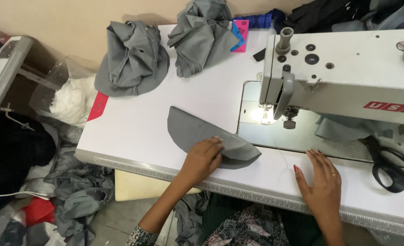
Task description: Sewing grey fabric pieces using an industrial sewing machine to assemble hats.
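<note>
My left hand (203, 157) presses flat, fingers together, on a curved grey fabric piece (202, 134) lying on the white sewing table (138, 123). My right hand (323, 180) rests spread and empty on the table, near the sewing machine (343, 77). Black scissors (391, 166) lie just right. Farther back I see two grey fabric bundles (131, 59).
</note>
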